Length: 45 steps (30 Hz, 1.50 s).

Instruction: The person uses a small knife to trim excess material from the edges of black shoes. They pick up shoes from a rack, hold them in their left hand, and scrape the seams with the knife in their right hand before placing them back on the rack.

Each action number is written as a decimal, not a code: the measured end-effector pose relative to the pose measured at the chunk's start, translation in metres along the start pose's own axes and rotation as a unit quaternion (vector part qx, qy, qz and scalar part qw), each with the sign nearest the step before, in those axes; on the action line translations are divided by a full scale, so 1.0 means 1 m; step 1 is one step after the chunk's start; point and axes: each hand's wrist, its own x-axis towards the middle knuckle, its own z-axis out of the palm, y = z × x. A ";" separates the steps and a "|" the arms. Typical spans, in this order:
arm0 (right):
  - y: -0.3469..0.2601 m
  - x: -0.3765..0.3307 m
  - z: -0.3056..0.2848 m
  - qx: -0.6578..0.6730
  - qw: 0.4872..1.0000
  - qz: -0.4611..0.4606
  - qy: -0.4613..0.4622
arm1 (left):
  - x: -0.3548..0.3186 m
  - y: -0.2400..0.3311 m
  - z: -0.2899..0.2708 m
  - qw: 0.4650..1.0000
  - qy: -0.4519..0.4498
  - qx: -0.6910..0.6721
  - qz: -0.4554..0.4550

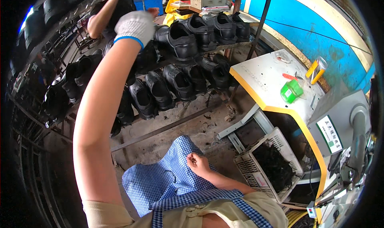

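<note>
My left hand, in a white knit glove with a blue cuff, is raised at the end of my stretched arm, by the upper shelf of black shoes. Its fingers are turned away from view, so whatever it touches is hidden. Over the blue checked apron on my lap, my bare right hand is closed with curled fingers. What is inside those fingers, if anything, cannot be made out. A lower shelf carries another row of black shoes beneath the raised arm.
At right, a white worktable with a yellow edge bears a green container, a red-handled tool and a yellow can. Below is a crate of black scraps. A grey machine stands beside it. Another person's arm shows behind the rack.
</note>
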 end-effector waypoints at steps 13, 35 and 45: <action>0.011 0.009 0.002 -0.025 0.997 -0.076 -0.006 | 0.087 0.091 0.084 0.958 -0.176 -0.227 0.002; 0.004 0.008 -0.016 -0.002 1.000 -0.024 0.008 | 0.103 0.073 0.126 0.961 -0.176 -0.207 -0.042; -0.056 0.108 -0.137 0.399 0.906 0.051 0.130 | -0.113 0.097 0.020 0.944 -0.005 -0.330 0.024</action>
